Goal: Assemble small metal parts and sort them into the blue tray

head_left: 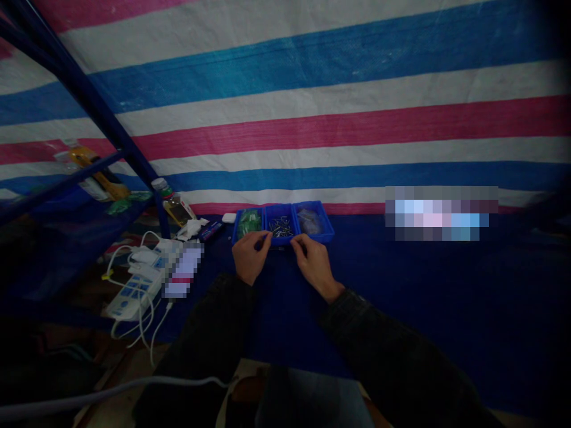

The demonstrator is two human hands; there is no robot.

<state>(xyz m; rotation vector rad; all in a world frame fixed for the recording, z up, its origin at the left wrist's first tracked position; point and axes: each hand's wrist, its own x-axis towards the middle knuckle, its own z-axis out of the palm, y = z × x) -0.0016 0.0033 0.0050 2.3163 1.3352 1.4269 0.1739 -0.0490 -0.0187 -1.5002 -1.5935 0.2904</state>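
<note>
Three small blue trays stand side by side at the back of the dark blue table. The middle tray [280, 226] holds several small metal pins. The left tray [248, 223] holds green parts, the right tray [313, 221] clear bags. My left hand [250, 254] rests just in front of the left and middle trays, fingers curled and pinched near the middle tray's front rim. My right hand [313, 261] sits in front of the middle and right trays, its fingers pinched too. Whatever the fingertips hold is too small and dark to make out.
A white power strip [134, 291] with white cables lies at the table's left edge. A bottle [172, 202] and a blue metal shelf frame [102, 125] stand at the left. A striped tarp [312, 107] hangs behind. A cable [111, 392] runs across the bottom left.
</note>
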